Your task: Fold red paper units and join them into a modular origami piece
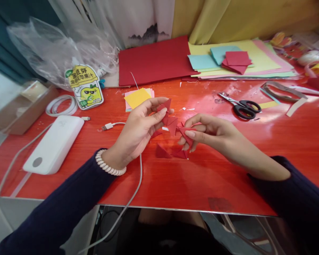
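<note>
My left hand is raised over the red table, its fingers pinched on joined folded red paper triangles. My right hand faces it from the right, pinching another folded red paper triangle whose tip points toward the left hand's pieces. The two hands' pieces nearly touch. More folded red triangles lie loose on the table just below the hands. A beaded bracelet circles my left wrist.
Black-handled scissors lie to the right. Stacked coloured paper sheets and a large red sheet are at the back. A small yellow-topped paper stack, a juice pouch, a white power bank with cables sit left.
</note>
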{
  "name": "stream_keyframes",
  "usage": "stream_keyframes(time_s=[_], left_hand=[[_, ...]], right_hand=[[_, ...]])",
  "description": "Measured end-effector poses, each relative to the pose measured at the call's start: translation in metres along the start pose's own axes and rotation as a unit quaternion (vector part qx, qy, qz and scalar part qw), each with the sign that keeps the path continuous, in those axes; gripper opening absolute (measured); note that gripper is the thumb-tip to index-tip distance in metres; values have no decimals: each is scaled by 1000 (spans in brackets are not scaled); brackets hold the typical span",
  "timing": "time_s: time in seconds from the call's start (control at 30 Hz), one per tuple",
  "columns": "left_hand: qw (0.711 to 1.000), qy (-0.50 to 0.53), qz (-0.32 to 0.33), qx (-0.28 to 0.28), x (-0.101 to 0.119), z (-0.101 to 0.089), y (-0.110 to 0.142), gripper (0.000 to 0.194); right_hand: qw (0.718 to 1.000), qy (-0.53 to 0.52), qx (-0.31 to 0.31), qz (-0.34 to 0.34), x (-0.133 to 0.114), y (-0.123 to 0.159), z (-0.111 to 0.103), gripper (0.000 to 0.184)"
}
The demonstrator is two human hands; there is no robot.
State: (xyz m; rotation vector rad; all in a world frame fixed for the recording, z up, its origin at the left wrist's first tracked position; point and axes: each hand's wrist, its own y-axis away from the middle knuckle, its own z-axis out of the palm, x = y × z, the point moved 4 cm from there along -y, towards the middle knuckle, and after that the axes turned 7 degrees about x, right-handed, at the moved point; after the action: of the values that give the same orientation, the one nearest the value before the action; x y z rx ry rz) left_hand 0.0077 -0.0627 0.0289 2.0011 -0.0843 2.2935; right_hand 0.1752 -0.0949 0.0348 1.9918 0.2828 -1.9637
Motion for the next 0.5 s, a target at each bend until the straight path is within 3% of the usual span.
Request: stream_keyframes(time_s=[0.33, 0.5], left_hand=[[998, 14, 38, 46, 0, 9, 7, 6], [998, 57, 35, 23, -2, 16, 12, 12]], right_hand=[[977, 172, 18, -127, -4, 4, -3, 8], [985, 152, -11, -82, -2, 4, 2, 12]])
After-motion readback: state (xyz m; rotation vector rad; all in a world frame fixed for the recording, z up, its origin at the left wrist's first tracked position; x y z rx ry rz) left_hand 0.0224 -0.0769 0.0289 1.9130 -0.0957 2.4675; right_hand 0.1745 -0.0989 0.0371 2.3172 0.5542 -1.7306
